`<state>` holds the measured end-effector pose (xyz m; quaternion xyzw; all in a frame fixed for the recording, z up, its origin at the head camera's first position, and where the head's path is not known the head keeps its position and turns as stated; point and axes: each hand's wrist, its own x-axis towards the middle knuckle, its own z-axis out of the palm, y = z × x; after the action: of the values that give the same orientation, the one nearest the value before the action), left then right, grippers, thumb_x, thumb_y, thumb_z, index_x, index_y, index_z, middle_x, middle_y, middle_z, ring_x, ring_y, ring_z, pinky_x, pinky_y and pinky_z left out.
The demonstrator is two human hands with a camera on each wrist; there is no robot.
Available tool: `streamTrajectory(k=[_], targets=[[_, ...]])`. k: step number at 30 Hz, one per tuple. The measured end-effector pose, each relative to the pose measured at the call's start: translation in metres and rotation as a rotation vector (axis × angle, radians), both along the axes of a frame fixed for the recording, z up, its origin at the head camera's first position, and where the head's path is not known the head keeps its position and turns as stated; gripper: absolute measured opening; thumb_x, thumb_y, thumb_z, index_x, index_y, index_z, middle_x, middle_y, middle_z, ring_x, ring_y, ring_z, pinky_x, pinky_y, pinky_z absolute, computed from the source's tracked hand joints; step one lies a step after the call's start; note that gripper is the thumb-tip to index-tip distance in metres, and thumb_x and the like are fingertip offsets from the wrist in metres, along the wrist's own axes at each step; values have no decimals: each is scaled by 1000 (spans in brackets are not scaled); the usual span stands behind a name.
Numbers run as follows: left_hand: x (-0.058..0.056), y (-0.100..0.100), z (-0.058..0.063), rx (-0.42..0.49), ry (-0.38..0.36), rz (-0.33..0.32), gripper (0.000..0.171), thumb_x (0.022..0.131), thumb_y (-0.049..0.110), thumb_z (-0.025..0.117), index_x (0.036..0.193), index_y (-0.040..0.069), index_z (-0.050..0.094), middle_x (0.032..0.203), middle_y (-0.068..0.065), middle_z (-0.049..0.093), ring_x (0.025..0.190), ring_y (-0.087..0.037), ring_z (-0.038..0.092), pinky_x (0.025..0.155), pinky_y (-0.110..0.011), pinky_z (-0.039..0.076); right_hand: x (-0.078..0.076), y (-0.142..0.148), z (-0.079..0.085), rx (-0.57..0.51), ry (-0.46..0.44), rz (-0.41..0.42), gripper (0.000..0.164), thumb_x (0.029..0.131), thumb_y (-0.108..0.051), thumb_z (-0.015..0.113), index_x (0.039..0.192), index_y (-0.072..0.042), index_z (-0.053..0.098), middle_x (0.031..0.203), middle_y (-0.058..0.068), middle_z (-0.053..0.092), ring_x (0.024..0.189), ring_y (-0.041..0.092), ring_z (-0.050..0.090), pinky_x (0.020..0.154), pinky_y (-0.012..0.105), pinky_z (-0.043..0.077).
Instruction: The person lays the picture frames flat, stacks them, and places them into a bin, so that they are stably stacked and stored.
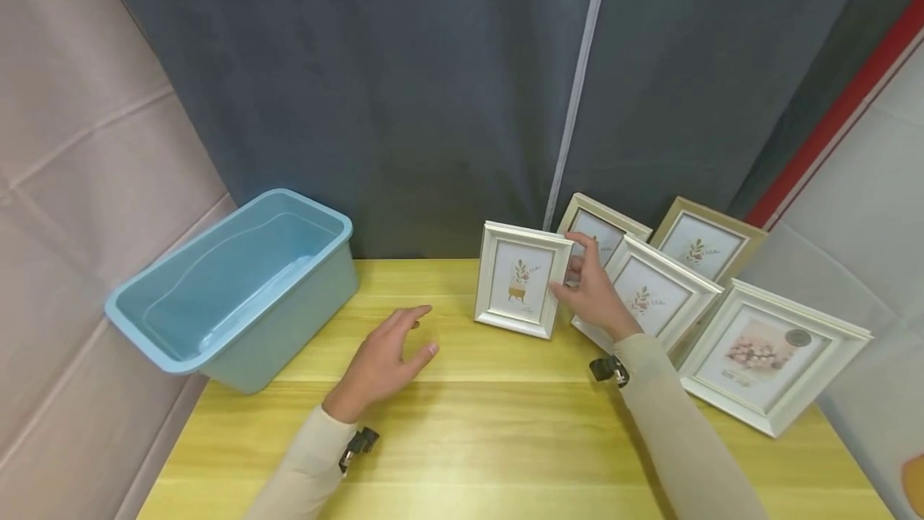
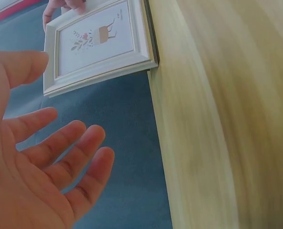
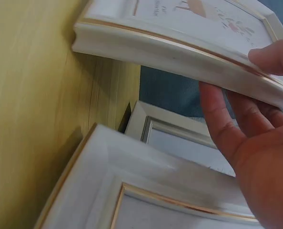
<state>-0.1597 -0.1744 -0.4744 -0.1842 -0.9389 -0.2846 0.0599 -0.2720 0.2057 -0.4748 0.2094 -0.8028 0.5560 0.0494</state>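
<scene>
My right hand grips a small white picture frame by its right edge, thumb on the front and fingers behind. The frame is upright, its picture of a potted plant facing me, its lower edge close over the table. In the right wrist view the thumb presses the white moulding, with thin gold lines along it. My left hand hovers over the table to the left of the frame, fingers spread and holding nothing. The left wrist view shows its palm turned toward the frame.
A blue plastic tub stands at the table's left. Several more picture frames lean at the right: a white one, a tan one behind it and a larger white one nearest the right edge. A dark curtain hangs behind the table.
</scene>
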Motion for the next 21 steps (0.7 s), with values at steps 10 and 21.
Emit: streamTrajectory(k=[10,21], targets=[[-3,12,2,46,1,-31,64,103,43,68,158,18,47,150,-3,59,129,-23,64,100,-49,57,12,-2,2,-79,-5,1,85,93,12,68,156,-13,17,124,34,69,108,34,76,85,28,63],[-17,27,7,170,20,-47,62,102,39,70,156,19,48,148,-4,58,129,-21,60,101,-42,58,26,-7,12,-158,5,32,85,93,11,70,156,-13,17,124,38,67,98,6,76,77,32,65]])
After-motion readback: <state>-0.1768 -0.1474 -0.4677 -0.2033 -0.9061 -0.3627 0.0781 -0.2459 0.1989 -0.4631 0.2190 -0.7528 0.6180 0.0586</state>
